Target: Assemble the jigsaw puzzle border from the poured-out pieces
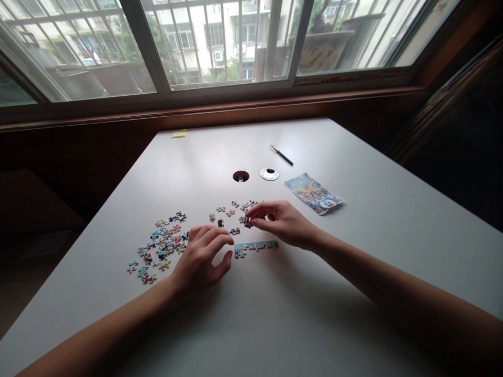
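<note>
A joined strip of jigsaw puzzle with a light blue top edge lies on the white table. My left hand is at the strip's left end, fingers curved and apart, with nothing seen between them. Above the strip's right part, my right hand pinches a dark puzzle piece between thumb and fingers. Loose puzzle pieces are heaped to the left of my left hand, some hidden behind it. A few more pieces are scattered just beyond the strip.
A colourful picture sheet lies right of my right hand. Farther back are a pen, a round metal cover and a cable hole in the tabletop. A yellow sticky note is at the far edge, below a barred window.
</note>
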`<action>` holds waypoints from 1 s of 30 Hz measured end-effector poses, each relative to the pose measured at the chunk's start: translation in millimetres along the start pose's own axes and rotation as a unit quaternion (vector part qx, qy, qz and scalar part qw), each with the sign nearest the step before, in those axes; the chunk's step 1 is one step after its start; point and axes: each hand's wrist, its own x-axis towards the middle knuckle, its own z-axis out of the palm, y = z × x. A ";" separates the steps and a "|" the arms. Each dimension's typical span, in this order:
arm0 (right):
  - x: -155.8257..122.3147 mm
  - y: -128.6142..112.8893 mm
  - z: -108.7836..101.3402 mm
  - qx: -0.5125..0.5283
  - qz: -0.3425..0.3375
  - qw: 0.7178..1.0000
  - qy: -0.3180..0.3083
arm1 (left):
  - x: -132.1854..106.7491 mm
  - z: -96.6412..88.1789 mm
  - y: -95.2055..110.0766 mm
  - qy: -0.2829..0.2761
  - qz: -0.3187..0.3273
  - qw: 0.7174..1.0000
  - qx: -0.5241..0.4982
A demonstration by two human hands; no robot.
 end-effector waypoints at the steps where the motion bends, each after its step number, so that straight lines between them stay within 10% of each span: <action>1: -0.6 -1.1 0.8 0.006 0.008 1.000 -0.007 | 0.1 0.1 -0.4 0.003 0.001 1.000 0.002; 30: -15.4 -13.3 24.4 0.010 0.003 0.993 -0.122 | 2.2 -1.9 1.4 0.044 0.032 0.998 -0.014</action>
